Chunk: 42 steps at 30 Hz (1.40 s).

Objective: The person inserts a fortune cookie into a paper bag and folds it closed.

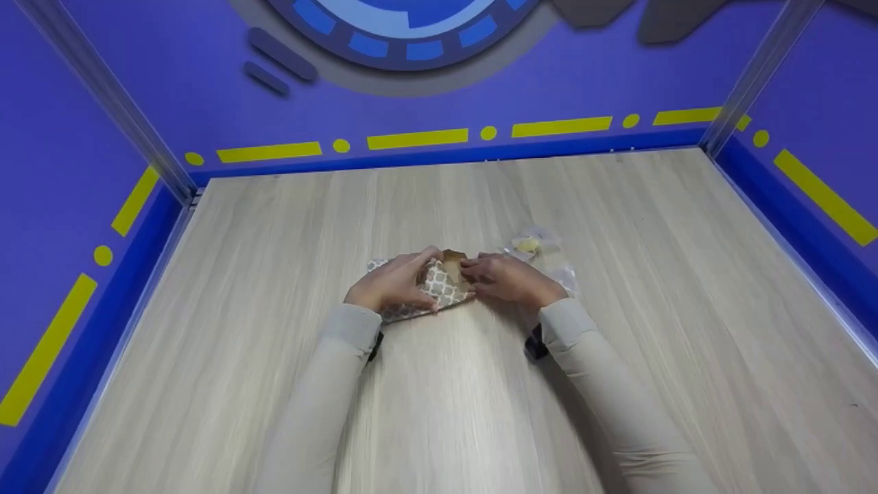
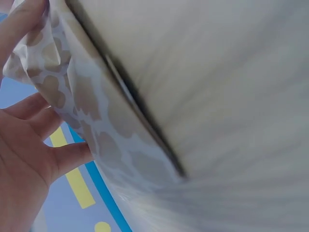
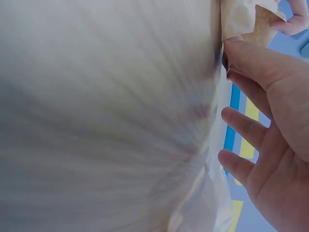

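Observation:
A flat paper bag with a white and grey-beige lattice pattern lies on the table, its brown inside showing at the right end. My left hand grips the bag's left part, thumb at the near edge and fingers across the far side. In the left wrist view the patterned side looks creased near the fingers. My right hand is at the bag's brown end. Seen from the right wrist, thumb and forefinger pinch the edge of the pale brown paper, with the other fingers spread. What the bag contains is hidden.
Just beyond my right hand lies clear plastic wrapping with a yellowish piece. More clear plastic lies beside the right wrist. Purple panels with yellow marks enclose the wood-grain table at the back and both sides.

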Available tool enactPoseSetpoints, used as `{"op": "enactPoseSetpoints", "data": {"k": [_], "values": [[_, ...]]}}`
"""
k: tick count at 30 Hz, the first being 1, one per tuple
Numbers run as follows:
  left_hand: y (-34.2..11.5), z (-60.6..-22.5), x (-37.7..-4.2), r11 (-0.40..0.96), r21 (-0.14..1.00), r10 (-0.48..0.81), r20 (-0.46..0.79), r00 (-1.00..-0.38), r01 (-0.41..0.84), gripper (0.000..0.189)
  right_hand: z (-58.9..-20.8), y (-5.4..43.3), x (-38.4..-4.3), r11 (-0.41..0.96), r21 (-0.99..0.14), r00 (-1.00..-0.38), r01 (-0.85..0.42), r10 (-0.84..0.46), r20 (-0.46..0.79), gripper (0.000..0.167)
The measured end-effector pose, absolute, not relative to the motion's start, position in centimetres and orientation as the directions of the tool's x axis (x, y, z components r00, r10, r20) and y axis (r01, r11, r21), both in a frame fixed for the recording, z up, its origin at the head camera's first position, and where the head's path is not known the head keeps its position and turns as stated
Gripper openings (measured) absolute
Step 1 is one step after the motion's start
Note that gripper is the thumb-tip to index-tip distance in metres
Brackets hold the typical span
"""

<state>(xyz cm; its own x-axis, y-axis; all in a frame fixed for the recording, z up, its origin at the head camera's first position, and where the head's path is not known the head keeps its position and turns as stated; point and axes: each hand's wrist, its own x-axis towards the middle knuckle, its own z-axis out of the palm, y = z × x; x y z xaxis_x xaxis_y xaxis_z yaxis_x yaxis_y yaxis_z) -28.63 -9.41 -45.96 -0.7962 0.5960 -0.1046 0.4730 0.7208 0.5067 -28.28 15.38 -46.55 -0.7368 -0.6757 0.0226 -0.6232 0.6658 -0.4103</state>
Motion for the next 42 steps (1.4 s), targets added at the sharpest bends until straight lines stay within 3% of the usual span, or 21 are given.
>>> {"op": "enactPoseSetpoints", "data": {"k": [15,22,42], "values": [[-9.5,-46.3,-28.5,0.719,0.509,0.589,-0.086,-0.804,0.473,0.079,-45.6,15.5,-28.0,0.661,-0.523,-0.768,-0.538,-0.640,-0.019,0.031],[-9.4,-46.5,-28.6,0.712,0.505,0.597,-0.068,-0.799,0.489,0.079,-44.0,16.4,-27.7,0.689,-0.583,-0.820,-0.431,-0.569,-0.065,0.036],[-9.2,-46.4,-28.5,0.719,0.501,0.591,-0.076,-0.803,0.482,0.081,-42.2,22.2,-28.8,0.717,-0.555,-0.886,-0.422,-0.457,0.082,0.037]]}}
